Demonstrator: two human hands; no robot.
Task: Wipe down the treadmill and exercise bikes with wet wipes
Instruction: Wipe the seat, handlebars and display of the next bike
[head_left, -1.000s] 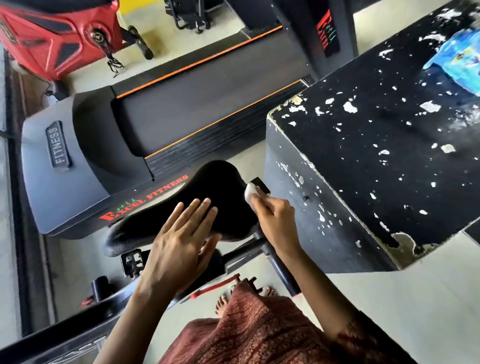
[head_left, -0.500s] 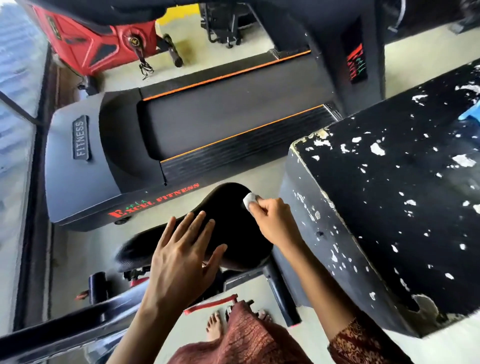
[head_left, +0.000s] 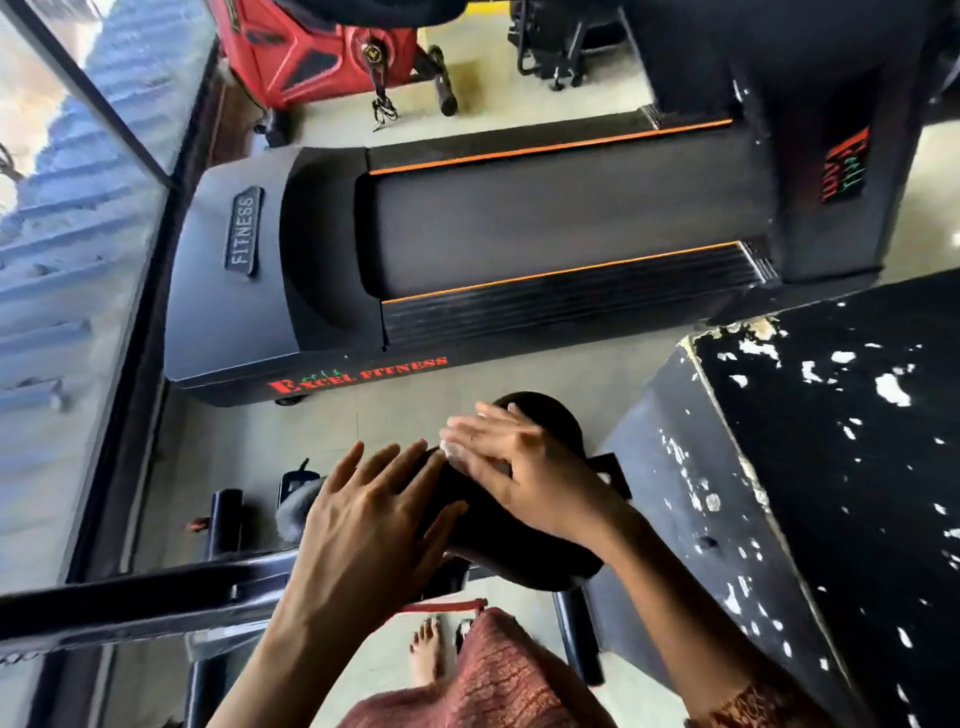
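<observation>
The exercise bike's black saddle (head_left: 524, 551) is at lower centre. My left hand (head_left: 363, 525) rests flat on its left part with the fingers spread. My right hand (head_left: 535, 467), blurred by motion, lies across the top of the saddle. It holds a small white wet wipe (head_left: 451, 450) between thumb and fingertips, against the saddle. The black treadmill (head_left: 519, 223) with orange stripes and red "Excel Fitness" lettering lies on the floor beyond the saddle.
A black box with flaking paint (head_left: 831, 467) stands close on the right of the saddle. The bike's dark frame bar (head_left: 130, 603) runs to the left. A red exercise bike (head_left: 311, 52) stands at the top, and a glass wall (head_left: 62, 234) lines the left.
My right hand has slid the wipe leftward from the saddle's right edge across its top, toward my left hand. The view has shifted, so the treadmill shows more fully.
</observation>
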